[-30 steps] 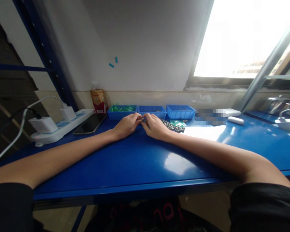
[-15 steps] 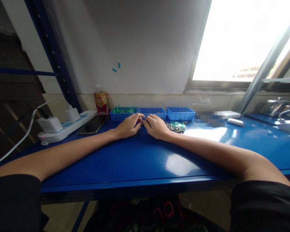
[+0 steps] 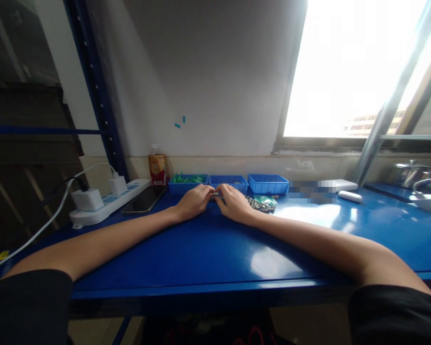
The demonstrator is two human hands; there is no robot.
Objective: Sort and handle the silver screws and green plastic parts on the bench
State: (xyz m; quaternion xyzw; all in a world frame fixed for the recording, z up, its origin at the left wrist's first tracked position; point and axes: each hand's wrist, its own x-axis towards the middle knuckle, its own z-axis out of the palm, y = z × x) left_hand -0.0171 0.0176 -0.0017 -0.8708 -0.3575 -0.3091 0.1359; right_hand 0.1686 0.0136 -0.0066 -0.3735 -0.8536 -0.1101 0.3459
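Remotely, I find the bottle (image 3: 159, 166) left of the middle bin (image 3: 242, 188) red-and-gold labelled, text illegible. Before that bin, left hand (image 3: 195, 201) and right hand (image 3: 234, 203), nearly closed, pinch a small, seemingly metallic part (image 3: 215, 193).

The tabletop (image 3: 187, 258) was glossy deep blue, patched with white glare. Three trays (image 3: 268, 188) were lighter blue, and the pieces (image 3: 188, 178) in the leftmost were bright green. The loose metal parts (image 3: 261, 206) were silvery grey, the small held piece (image 3: 215, 193) a paler grey; a packet (image 3: 266, 199) beside the parts was green. The bottle (image 3: 158, 167) wore orange-gold and red, and the power strip (image 3: 109, 205) was white with blue panels.
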